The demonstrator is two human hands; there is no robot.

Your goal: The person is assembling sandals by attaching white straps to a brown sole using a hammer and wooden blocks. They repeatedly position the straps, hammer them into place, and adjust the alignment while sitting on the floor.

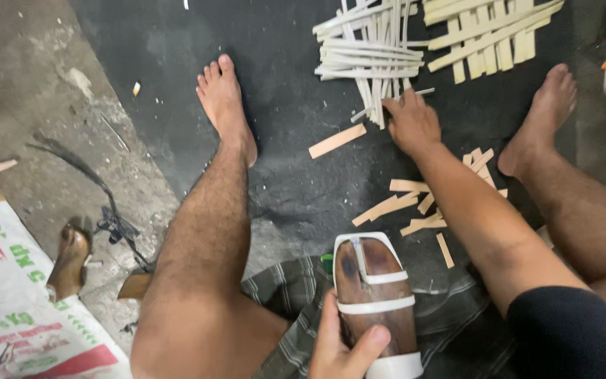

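Held snug in the left hand [341, 347], a wooden shoe form [373, 295] stays steady while the right hand's [412, 123] spread-out fingers touch pale strips [373, 60].

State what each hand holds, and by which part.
Left hand grips the sandal on its wooden form by its lower side. Right hand holds nothing, fingers resting on white strips.

Two bare hands are at work: the left hand [341, 344] and the right hand [409, 121]. One dark wooden shoe form [373, 295] sits in the left hand, crossed by three white strips [375, 305]. Two heaps of pale strips lie beyond the right hand: a white heap [373, 56] and a tan heap [489, 31]. About a dozen short offcuts [401, 203] lie nearer. One printed sack [8, 295] lies far left.
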